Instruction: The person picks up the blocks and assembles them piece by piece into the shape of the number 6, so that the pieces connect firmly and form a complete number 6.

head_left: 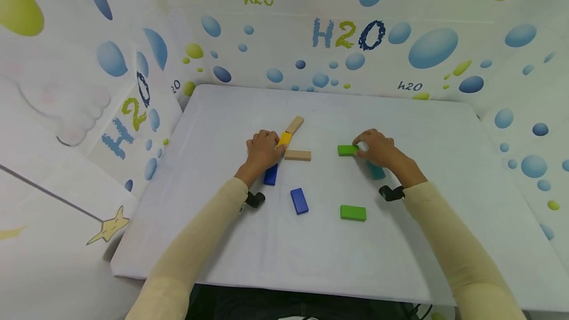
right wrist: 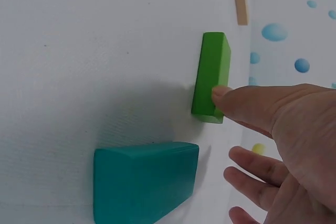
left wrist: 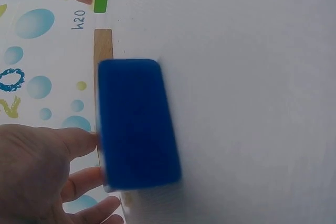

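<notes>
My left hand is at the near end of a yellow block, its thumb and index finger on either side of it. That block meets a plain wooden block end to end, and another wooden block lies beside the thumb. A dark blue block lies under the wrist and fills much of the left wrist view, hiding part of the grip. My right hand pinches one end of a green block, thumb on its side in the right wrist view. A teal block lies below that hand.
A second blue block and another green block lie nearer the front of the white-covered table. Behind the table stands a patterned white wall covering. A dark wrist camera sits at the left cuff.
</notes>
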Tool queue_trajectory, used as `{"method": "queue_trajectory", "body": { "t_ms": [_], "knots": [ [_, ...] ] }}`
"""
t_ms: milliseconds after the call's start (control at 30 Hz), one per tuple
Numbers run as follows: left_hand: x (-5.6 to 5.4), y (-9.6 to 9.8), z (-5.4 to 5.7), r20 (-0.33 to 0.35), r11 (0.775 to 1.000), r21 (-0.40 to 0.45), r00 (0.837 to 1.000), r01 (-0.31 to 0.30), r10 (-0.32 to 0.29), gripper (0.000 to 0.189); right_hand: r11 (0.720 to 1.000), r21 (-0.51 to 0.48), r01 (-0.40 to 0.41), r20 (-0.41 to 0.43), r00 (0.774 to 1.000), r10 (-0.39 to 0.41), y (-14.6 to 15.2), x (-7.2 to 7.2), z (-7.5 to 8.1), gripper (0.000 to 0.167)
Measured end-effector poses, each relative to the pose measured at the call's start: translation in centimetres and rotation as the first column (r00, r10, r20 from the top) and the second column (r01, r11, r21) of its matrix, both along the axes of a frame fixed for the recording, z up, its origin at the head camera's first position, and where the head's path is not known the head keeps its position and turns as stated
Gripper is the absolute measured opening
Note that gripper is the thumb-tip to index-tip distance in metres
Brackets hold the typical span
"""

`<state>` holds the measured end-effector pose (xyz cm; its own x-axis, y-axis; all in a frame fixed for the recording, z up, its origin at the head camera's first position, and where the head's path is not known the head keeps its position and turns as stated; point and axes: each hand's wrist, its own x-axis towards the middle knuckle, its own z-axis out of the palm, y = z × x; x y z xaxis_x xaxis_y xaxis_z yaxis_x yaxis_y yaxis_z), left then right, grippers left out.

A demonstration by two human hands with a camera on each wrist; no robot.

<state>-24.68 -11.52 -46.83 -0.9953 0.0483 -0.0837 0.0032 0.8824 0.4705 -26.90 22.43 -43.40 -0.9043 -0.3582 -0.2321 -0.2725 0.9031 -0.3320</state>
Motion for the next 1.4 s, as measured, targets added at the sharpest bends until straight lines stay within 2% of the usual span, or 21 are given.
{"method": "queue_trajectory", "body": {
  "t_ms": [367,733,1133,1400],
  "knots": [
    [-0.1,0.0,0.0,-0.003,1.0,-0.012,1.0,0.005,-0.005,0.035,0.999,-0.038,0.017,-0.006,1.0,-0.017,0.0,0.0,-0.7,0.035],
    [-0.1,0.0,0.0,-0.002,1.0,-0.013,1.0,0.011,-0.011,0.036,0.999,-0.032,-0.016,-0.021,1.0,0.016,-0.4,0.7,-0.8,0.035],
    [-0.1,0.0,0.0,-0.007,1.0,-0.006,1.0,0.012,-0.012,0.036,0.996,-0.07,-0.055,-0.012,0.998,0.054,-1.6,0.9,-1.2,0.036],
    [-0.2,0.1,-0.1,-0.006,1.0,-0.017,1.0,0.006,-0.006,0.035,0.996,-0.071,-0.053,-0.006,0.999,0.053,-2.4,1.3,-1.0,0.033]
  ]
}}
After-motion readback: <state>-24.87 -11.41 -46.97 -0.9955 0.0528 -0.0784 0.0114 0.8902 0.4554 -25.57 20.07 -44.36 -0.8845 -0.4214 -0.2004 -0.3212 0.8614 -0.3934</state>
